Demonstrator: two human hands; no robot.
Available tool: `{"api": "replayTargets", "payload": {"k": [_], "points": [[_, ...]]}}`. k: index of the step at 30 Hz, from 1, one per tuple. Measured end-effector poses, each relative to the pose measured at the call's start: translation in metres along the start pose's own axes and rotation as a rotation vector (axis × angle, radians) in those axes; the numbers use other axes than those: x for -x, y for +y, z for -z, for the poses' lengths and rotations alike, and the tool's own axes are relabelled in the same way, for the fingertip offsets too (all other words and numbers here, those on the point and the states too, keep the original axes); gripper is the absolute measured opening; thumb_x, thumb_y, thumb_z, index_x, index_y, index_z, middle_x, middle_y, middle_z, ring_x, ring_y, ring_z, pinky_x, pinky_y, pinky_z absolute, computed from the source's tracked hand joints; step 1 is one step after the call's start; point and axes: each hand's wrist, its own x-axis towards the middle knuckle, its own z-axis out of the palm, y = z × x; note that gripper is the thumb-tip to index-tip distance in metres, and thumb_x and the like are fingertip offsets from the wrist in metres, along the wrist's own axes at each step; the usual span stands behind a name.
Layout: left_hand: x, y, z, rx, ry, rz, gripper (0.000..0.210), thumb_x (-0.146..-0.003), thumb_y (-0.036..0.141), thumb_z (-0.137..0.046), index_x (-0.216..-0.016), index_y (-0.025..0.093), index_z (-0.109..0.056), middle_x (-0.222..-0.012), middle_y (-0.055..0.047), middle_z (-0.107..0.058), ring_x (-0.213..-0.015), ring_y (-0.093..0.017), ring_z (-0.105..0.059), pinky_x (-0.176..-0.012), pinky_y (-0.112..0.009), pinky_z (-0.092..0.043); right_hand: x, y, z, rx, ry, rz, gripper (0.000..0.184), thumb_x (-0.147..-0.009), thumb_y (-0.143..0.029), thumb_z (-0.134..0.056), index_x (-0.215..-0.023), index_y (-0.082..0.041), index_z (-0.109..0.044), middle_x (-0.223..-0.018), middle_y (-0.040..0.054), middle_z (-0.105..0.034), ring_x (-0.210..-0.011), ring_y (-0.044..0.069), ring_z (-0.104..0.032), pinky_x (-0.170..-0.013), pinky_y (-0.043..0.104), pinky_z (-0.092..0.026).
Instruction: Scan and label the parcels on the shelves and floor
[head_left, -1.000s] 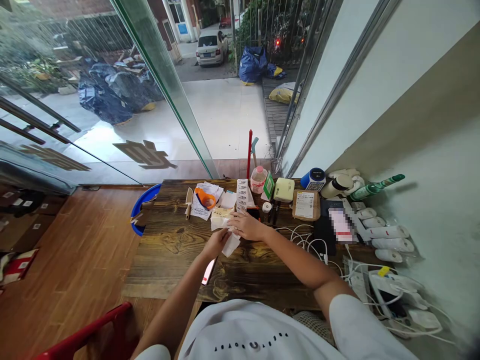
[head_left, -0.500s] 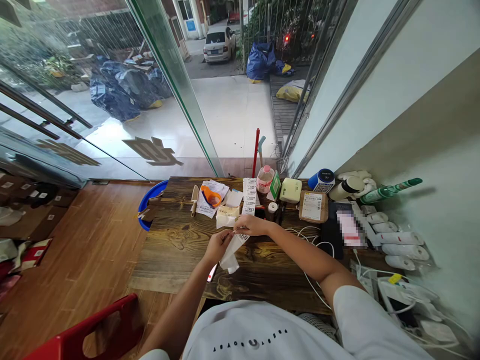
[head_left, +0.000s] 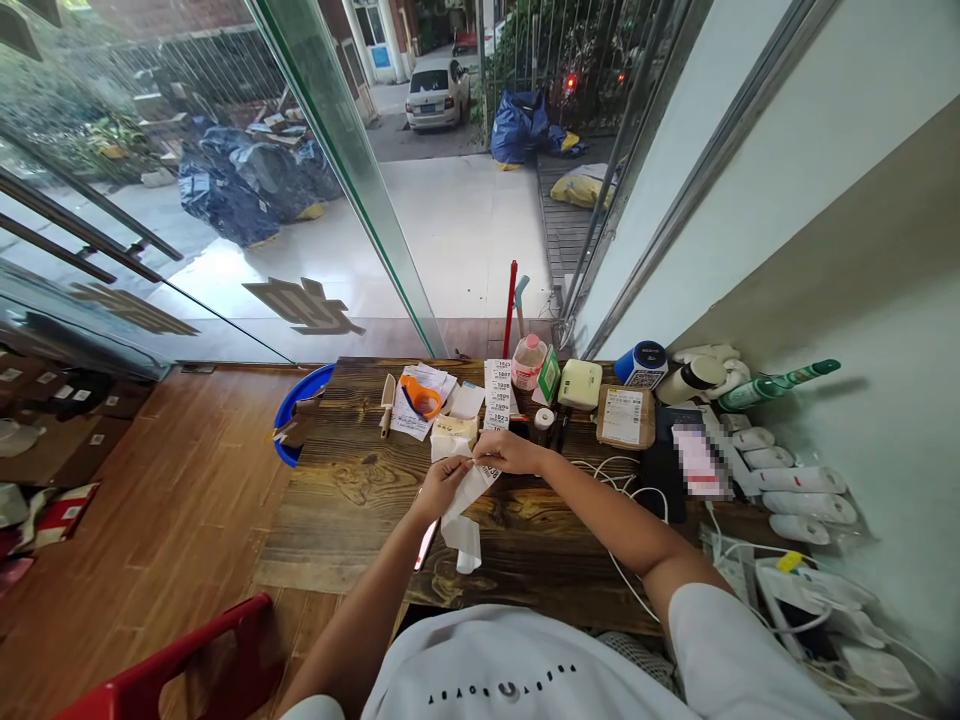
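Observation:
My left hand (head_left: 444,487) and my right hand (head_left: 508,452) meet over the middle of the wooden table (head_left: 337,520). Both are closed, fingertips pinching a white paper label strip (head_left: 466,492) with printed numbers. Its pale tail (head_left: 468,552) hangs curled toward me. Beyond my right hand lies a flat strip of numbered labels (head_left: 497,395); whether the two strips join is hidden by the hand. A yellowish block wrapped in white paper (head_left: 454,432) sits just past my left hand. Partly under my left wrist is a phone-like thing with a pale edge (head_left: 426,545).
Orange scissors or a tape cutter (head_left: 421,396) lies on papers beside a brush-like tool (head_left: 388,405). Behind the hands stand a pink bottle (head_left: 529,362) and a small white roll (head_left: 544,418). White cables (head_left: 626,485) cross at right, near a brown box (head_left: 625,415). A blue bin (head_left: 285,440) stands left.
The strip's loose tail hangs lower and further toward me than before. Both hands keep their pinch at nearly the same place.

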Motion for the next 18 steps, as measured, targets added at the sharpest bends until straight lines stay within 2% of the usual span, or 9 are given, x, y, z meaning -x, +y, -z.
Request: {"api": "replayTargets", "payload": {"k": [5, 9, 11, 13, 15, 18], "points": [[-0.007, -0.002, -0.003, 0.062, -0.017, 0.027, 0.042, -0.081, 0.055, -0.059, -0.074, 0.014, -0.066, -0.068, -0.001, -0.053, -0.065, -0.012, -0.042, -0.060, -0.022, -0.035, 0.003, -0.001, 0.004, -0.024, 0.019, -0.040, 0.028, -0.091, -0.042, -0.051, -0.087, -0.021, -0.070, -0.081, 0.0057, -0.067, -0.081, 0.021, -0.057, -0.080, 0.034, -0.045], [-0.011, -0.005, -0.007, 0.086, -0.011, 0.054, 0.045, -0.083, 0.057, -0.054, -0.080, 0.013, -0.066, -0.067, -0.001, -0.054, -0.063, -0.012, -0.043, -0.058, -0.022, -0.036, 0.004, -0.003, 0.012, -0.015, 0.017, -0.084, 0.028, -0.092, -0.041, -0.051, -0.088, -0.020, -0.069, -0.081, 0.0051, -0.067, -0.080, 0.020, -0.057, -0.081, 0.034, -0.044], [-0.011, -0.005, -0.007, 0.064, -0.016, 0.062, 0.045, -0.080, 0.057, -0.059, -0.081, 0.013, -0.068, -0.070, -0.002, -0.058, -0.064, -0.012, -0.046, -0.059, -0.022, -0.036, 0.005, -0.003, 0.019, -0.015, -0.005, -0.113, 0.026, -0.087, -0.043, -0.059, -0.091, -0.020, -0.070, -0.083, 0.0043, -0.067, -0.079, 0.019, -0.057, -0.077, 0.031, -0.044], [-0.011, -0.005, -0.005, 0.019, -0.042, 0.077, 0.041, -0.072, 0.053, -0.070, -0.081, 0.013, -0.071, -0.071, -0.002, -0.061, -0.063, -0.012, -0.047, -0.057, -0.022, -0.035, 0.006, -0.001, 0.025, -0.023, -0.063, -0.143, 0.030, -0.076, -0.045, -0.071, -0.093, -0.019, -0.071, -0.079, 0.0019, -0.067, -0.072, 0.017, -0.058, -0.066, 0.026, -0.043], [-0.011, -0.005, -0.002, -0.027, -0.085, 0.100, 0.038, -0.064, 0.048, -0.078, -0.076, 0.012, -0.073, -0.066, -0.001, -0.060, -0.058, -0.011, -0.044, -0.053, -0.022, -0.031, 0.007, 0.002, 0.029, -0.031, -0.145, -0.161, 0.033, -0.065, -0.044, -0.079, -0.087, -0.019, -0.073, -0.069, -0.0015, -0.066, -0.061, 0.014, -0.055, -0.057, 0.023, -0.039], [-0.012, -0.003, -0.001, -0.060, -0.139, 0.118, 0.035, -0.064, 0.046, -0.078, -0.067, 0.012, -0.072, -0.057, 0.000, -0.056, -0.053, -0.010, -0.040, -0.049, -0.022, -0.026, 0.006, 0.006, 0.031, -0.028, -0.226, -0.157, 0.025, -0.061, -0.043, -0.082, -0.066, -0.019, -0.073, -0.057, -0.0032, -0.063, -0.053, 0.012, -0.051, -0.056, 0.024, -0.037]]}}
